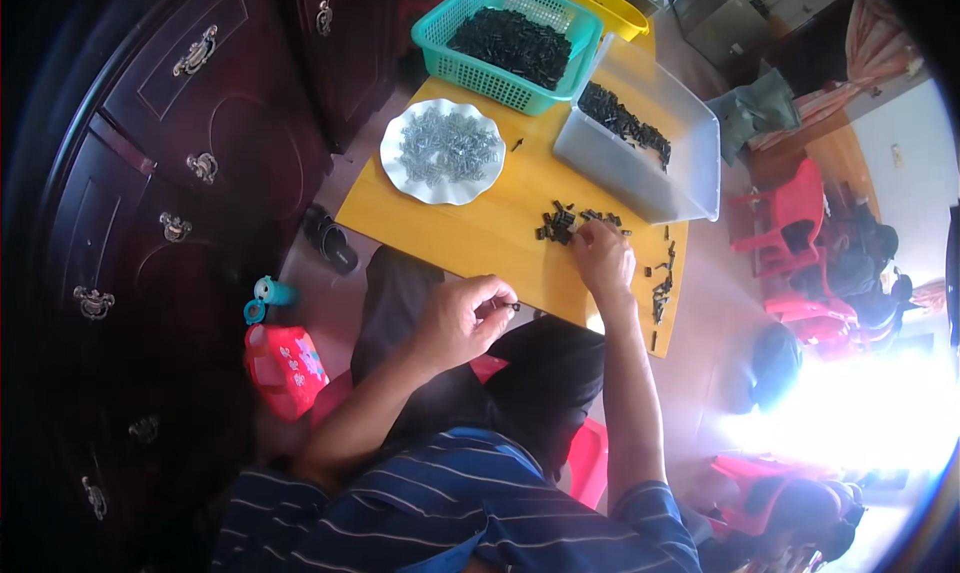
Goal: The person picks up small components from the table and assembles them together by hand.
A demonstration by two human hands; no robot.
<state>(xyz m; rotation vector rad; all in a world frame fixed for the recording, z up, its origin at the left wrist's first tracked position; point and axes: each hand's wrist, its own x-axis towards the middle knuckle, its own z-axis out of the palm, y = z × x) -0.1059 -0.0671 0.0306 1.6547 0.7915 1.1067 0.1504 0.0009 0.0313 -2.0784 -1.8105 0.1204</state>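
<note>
My left hand (462, 318) is at the near edge of the yellow table (490, 238), fingers pinched on a small black part (512, 306). My right hand (603, 256) rests on the table top, fingertips touching a little heap of small black parts (558, 223). More black parts (661, 288) lie scattered along the table's right edge. A white scalloped plate (395, 168) holding several small silver metal pieces stands at the table's left side, apart from both hands.
A teal mesh basket (435, 38) full of black parts and a clear plastic bin (690, 163) with more stand at the far side. A yellow bowl (612, 5) sits behind. Dark wooden cabinets (190, 123) rise on the left; red plastic chairs (795, 213) stand right.
</note>
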